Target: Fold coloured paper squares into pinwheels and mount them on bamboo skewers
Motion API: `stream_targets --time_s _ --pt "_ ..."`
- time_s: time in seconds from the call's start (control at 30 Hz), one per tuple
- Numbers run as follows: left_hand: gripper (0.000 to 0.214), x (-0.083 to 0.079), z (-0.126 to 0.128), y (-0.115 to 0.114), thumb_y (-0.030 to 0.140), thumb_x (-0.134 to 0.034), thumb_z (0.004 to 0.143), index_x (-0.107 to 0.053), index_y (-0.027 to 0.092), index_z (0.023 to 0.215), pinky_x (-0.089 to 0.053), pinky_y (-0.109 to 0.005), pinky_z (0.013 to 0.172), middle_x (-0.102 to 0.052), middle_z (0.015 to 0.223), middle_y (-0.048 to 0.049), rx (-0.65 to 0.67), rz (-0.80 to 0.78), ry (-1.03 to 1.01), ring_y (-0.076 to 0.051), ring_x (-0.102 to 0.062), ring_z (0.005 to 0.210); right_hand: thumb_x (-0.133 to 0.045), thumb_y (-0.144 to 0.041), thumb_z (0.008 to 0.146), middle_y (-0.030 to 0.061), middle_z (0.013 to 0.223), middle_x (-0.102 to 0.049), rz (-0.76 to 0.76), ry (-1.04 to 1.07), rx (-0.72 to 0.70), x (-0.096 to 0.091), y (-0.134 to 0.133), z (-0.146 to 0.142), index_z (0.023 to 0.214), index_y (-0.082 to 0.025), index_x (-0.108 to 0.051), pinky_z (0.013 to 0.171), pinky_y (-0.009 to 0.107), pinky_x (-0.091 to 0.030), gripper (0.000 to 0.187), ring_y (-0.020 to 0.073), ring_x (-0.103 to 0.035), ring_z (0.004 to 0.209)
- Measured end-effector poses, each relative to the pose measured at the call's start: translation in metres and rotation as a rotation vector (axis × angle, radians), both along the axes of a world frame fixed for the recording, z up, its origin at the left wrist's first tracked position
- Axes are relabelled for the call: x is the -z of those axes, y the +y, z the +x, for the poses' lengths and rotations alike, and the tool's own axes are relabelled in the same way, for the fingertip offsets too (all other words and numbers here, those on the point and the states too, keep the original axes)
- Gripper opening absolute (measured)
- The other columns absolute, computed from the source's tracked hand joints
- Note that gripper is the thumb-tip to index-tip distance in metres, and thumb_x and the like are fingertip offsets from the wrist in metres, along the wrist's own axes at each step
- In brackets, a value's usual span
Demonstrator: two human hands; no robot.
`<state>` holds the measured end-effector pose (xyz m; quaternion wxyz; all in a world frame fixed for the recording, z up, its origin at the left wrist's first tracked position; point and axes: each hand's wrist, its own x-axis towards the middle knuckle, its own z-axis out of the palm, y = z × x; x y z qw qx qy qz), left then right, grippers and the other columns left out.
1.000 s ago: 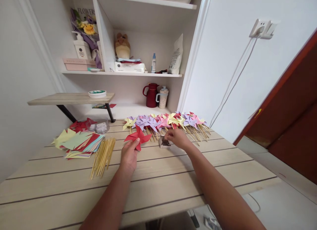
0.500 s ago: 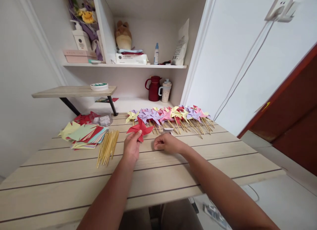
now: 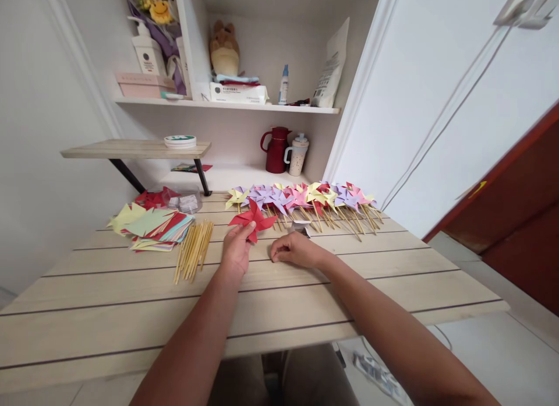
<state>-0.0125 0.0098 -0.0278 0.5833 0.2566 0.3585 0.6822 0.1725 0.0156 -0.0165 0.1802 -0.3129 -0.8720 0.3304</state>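
Between the thumb and fingers of my left hand (image 3: 237, 247) is a red paper pinwheel (image 3: 254, 219), held up over the table without a stick. My right hand (image 3: 299, 250) rests on the table just right of it, fingers curled into a pinch. Whatever those fingers hold, if anything, is hidden. Right behind that hand lies a small grey-white piece (image 3: 301, 226), partly covered. Farther back, a row of finished pinwheels (image 3: 314, 195) on sticks lies in purple, yellow, pink and red.
Left of my hands lie a bundle of thin sticks (image 3: 193, 251) and a stack of coloured paper (image 3: 159, 228). Behind them are a clear plastic box (image 3: 186, 201) and a small raised shelf (image 3: 140, 149). A red jug (image 3: 276, 151) and a cup (image 3: 298, 155) stand at the back.
The camera view has tilted and shifted slightly, so the scene sits a little higher. Both hands keep almost the same pose, the left still holding the red pinwheel.
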Motion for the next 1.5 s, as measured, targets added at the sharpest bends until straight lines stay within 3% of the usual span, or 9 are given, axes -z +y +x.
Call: stream_targets --time_s 0.27,0.57,0.8,1.0,1.33,1.5 --pt "0.036 -0.001 0.0 0.001 0.025 -0.093 0.044 -0.069 0.014 0.067 -0.042 -0.024 0.064 -0.067 0.068 -0.0002 0.05 0.0 0.007 -0.01 -0.056 0.064 -0.057 -0.022 0.086 0.0021 0.084 -0.075 -0.033 0.028 0.044 -0.001 0.0 0.001 0.083 -0.018 -0.073 0.075 0.023 -0.046 0.017 0.0152 -0.065 0.076" --pt "0.038 0.001 -0.001 0.002 0.026 -0.095 0.042 -0.07 0.014 0.068 -0.041 -0.023 0.063 -0.067 0.069 -0.0005 0.064 0.005 0.02 -0.009 -0.055 0.064 -0.054 -0.014 0.082 0.0019 0.078 -0.072 0.002 -0.061 0.135 0.003 -0.001 -0.006 0.08 -0.016 -0.07 0.063 0.023 -0.042 0.017 0.0134 -0.059 0.066" --pt "0.035 0.002 -0.001 0.003 0.026 -0.094 0.044 -0.07 0.014 0.066 -0.039 -0.023 0.059 -0.064 0.065 0.0007 0.076 0.013 0.038 -0.009 -0.052 0.06 -0.065 -0.028 0.079 0.0024 0.078 -0.07 -0.229 0.096 0.079 0.005 0.004 0.001 0.088 -0.016 -0.072 0.062 0.023 -0.044 0.016 0.0148 -0.059 0.07" --pt "0.034 0.001 0.0 0.002 0.027 -0.093 0.044 -0.069 0.014 0.065 -0.038 -0.023 0.059 -0.065 0.065 0.0002 0.08 0.013 0.043 -0.009 -0.052 0.061 -0.061 -0.018 0.076 0.0026 0.079 -0.073 -0.127 0.044 0.162 0.009 0.003 -0.005 0.079 -0.016 -0.073 0.067 0.024 -0.046 0.012 0.0154 -0.061 0.071" --pt "0.035 0.002 -0.001 0.003 0.026 -0.093 0.044 -0.069 0.015 0.066 -0.039 -0.023 0.059 -0.064 0.066 0.0005 0.077 0.013 0.044 -0.009 -0.052 0.062 -0.059 -0.012 0.073 0.0011 0.076 -0.073 -0.181 -0.078 0.094 0.004 0.005 -0.001 0.077 -0.017 -0.073 0.064 0.023 -0.043 0.015 0.0141 -0.059 0.067" --pt "0.034 0.001 0.0 0.002 0.026 -0.093 0.045 -0.068 0.014 0.066 -0.038 -0.024 0.058 -0.063 0.065 0.0006 0.086 0.012 0.051 -0.009 -0.051 0.06 -0.061 -0.013 0.074 0.0012 0.08 -0.073 -0.172 -0.1 0.132 0.003 0.003 -0.004 0.079 -0.018 -0.072 0.062 0.023 -0.041 0.013 0.0142 -0.059 0.068"
